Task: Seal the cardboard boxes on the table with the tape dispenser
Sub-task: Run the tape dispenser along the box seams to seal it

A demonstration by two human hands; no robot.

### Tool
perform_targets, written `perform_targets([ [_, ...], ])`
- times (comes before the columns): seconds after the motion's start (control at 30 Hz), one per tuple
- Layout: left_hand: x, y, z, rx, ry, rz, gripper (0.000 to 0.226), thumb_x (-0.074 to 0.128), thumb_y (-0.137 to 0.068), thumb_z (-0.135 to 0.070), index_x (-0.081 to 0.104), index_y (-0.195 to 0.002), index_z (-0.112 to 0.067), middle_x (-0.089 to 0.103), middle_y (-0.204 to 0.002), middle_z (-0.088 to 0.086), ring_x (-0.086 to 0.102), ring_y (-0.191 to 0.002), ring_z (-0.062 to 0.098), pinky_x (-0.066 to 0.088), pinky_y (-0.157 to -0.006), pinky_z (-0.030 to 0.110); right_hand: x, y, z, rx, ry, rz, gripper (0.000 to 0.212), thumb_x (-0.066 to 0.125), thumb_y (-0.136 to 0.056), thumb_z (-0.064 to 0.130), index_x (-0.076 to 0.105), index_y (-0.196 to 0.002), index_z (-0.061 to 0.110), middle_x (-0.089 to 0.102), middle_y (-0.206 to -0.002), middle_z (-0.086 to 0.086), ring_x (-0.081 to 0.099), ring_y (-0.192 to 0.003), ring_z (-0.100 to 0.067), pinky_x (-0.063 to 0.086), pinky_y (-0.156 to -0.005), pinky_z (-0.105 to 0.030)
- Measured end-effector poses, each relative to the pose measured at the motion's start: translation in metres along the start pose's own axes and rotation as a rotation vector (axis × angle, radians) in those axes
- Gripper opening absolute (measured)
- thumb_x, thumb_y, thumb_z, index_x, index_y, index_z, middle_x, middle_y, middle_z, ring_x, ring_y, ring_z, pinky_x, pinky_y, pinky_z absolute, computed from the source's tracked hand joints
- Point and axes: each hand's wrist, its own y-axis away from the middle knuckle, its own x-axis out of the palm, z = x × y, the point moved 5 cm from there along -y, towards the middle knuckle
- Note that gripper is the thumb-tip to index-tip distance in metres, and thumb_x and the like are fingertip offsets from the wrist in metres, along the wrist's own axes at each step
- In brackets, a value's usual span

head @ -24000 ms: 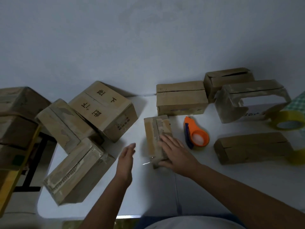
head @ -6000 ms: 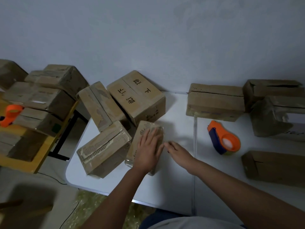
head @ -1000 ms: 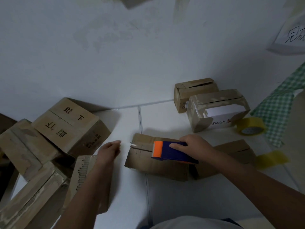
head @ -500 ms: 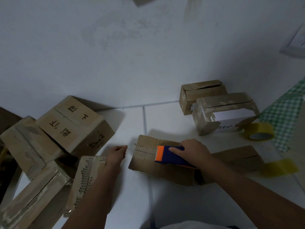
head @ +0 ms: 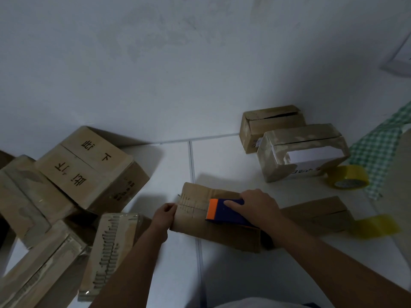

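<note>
Centrally, in the head view, a flat box (head: 200,216) is seen lying on the white table (head: 222,274), across the seam between two tabletop panels. The dispenser (head: 224,211), blue with an orange front edge, is pressed onto the top of this box and is grasped by the right hand (head: 255,205), whose fingers are curled over its body with the forefinger laid along its side. The orange edge is turned toward the box's left end, where rows of small marks are visible on the cardboard. That left end is gripped by the left hand (head: 163,215), the fingers curled round the edge.

To the left, a heap of boxes is seen: a printed box (head: 89,167) with black characters on its top, tilted against the wall (head: 178,63), a taped box (head: 111,252) just beside the left forearm, and others partly cut off at the frame's edge.

To the right, a low box (head: 315,213) is lying just behind the right forearm. Farther back, a box with a white label (head: 302,152) is set in front of a small box (head: 271,125) near the wall. A yellow tape roll (head: 347,180) is seen beside the labelled box, and a second, blurred yellow roll (head: 378,225) near the low box. A green checked cloth (head: 382,147) is seen at the right edge.
</note>
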Motion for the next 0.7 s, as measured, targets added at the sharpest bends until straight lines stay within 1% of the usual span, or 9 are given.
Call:
perform_targets([
  [0.13, -0.006, -0.007, 0.0, -0.002, -0.253, -0.04, 0.026, 0.054, -0.1, -0.022, 0.059, -0.12, -0.006, 0.055, -0.125, 0.017, 0.055, -0.106, 0.029, 0.053, -0.081, 0.04, 0.001, 0.0, 0.0, 0.014, -0.005, 0.005, 0.054, 0.043, -0.087, 0.071, 0.054, -0.082, 0.019, 0.049, -0.074, 0.005, 0.055, -0.075, -0.016, 0.04, -0.065, -0.027],
  [0.23, -0.006, -0.007, -0.009, 0.07, -0.443, -0.063, 0.024, 0.049, -0.099, -0.009, 0.065, -0.117, -0.006, 0.063, -0.12, 0.015, 0.059, -0.103, 0.026, 0.051, -0.086, 0.037, 0.002, 0.001, 0.0, 0.023, -0.008, 0.009, 0.055, 0.043, -0.087, 0.072, 0.055, -0.084, 0.019, 0.05, -0.075, 0.004, 0.055, -0.076, -0.016, 0.039, -0.065, -0.027],
  [0.3, -0.007, 0.006, -0.026, 0.171, -0.361, -0.16, 0.024, 0.047, -0.101, -0.01, 0.068, -0.11, -0.01, 0.07, -0.113, 0.012, 0.063, -0.095, 0.021, 0.05, -0.087, 0.034, 0.002, 0.001, 0.0, 0.026, -0.01, 0.01, 0.056, 0.043, -0.087, 0.072, 0.057, -0.087, 0.018, 0.051, -0.077, 0.004, 0.055, -0.075, -0.015, 0.039, -0.063, -0.027],
  [0.37, -0.002, 0.024, -0.044, 0.27, -0.254, -0.207, 0.027, 0.042, -0.104, -0.021, 0.065, -0.117, -0.013, 0.07, -0.113, 0.007, 0.063, -0.094, 0.019, 0.047, -0.087, 0.032, 0.002, 0.0, 0.0, 0.028, -0.016, 0.011, 0.055, 0.044, -0.087, 0.072, 0.058, -0.086, 0.018, 0.051, -0.075, 0.005, 0.055, -0.074, -0.014, 0.038, -0.061, -0.025],
  [0.43, 0.014, 0.04, -0.053, 0.315, -0.318, -0.128, 0.037, 0.035, -0.107, -0.033, 0.056, -0.132, -0.017, 0.064, -0.119, 0.005, 0.059, -0.106, 0.024, 0.042, -0.088, 0.033, 0.001, 0.0, 0.0, 0.024, -0.02, 0.014, 0.053, 0.045, -0.087, 0.071, 0.056, -0.085, 0.019, 0.048, -0.071, 0.007, 0.054, -0.072, -0.014, 0.037, -0.059, -0.025],
  [0.5, 0.029, 0.046, -0.048, 0.299, -0.416, -0.032, 0.048, 0.029, -0.107, -0.041, 0.035, -0.15, -0.022, 0.057, -0.131, 0.012, 0.055, -0.118, 0.031, 0.039, -0.088, 0.033, 0.0, 0.001, 0.001, 0.023, -0.017, 0.025, 0.053, 0.044, -0.087, 0.07, 0.057, -0.084, 0.018, 0.048, -0.071, 0.006, 0.055, -0.072, -0.014, 0.038, -0.06, -0.025],
  [0.57, 0.032, 0.044, -0.039, 0.285, -0.431, -0.004, 0.055, 0.028, -0.106, -0.045, 0.019, -0.157, -0.026, 0.047, -0.147, 0.013, 0.048, -0.13, 0.032, 0.038, -0.095, 0.035, -0.002, 0.001, 0.004, 0.021, -0.002, 0.033, 0.054, 0.044, -0.088, 0.07, 0.056, -0.082, 0.017, 0.048, -0.071, 0.005, 0.055, -0.072, -0.016, 0.038, -0.06, -0.027],
  [0.63, 0.03, 0.039, -0.035, 0.291, -0.418, -0.002, 0.058, 0.028, -0.105, -0.048, 0.015, -0.157, -0.028, 0.039, -0.154, 0.012, 0.042, -0.137, 0.031, 0.036, -0.106, 0.04, -0.003, 0.001, 0.008, 0.017, 0.017, 0.054, 0.055, 0.042, -0.089, 0.069, 0.055, -0.08, 0.017, 0.048, -0.071, 0.004, 0.054, -0.072, -0.016, 0.038, -0.061, -0.028],
  [0.7, 0.029, 0.035, -0.034, 0.276, -0.422, 0.006, 0.057, 0.028, -0.104, -0.049, 0.016, -0.157, -0.029, 0.044, -0.15, 0.015, 0.046, -0.133, 0.034, 0.037, -0.104, 0.04, -0.005, 0.001, 0.012, 0.012, 0.041, 0.079, 0.054, 0.04, -0.09, 0.069, 0.051, -0.077, 0.017, 0.047, -0.071, 0.003, 0.052, -0.072, -0.017, 0.039, -0.063, -0.029],
])
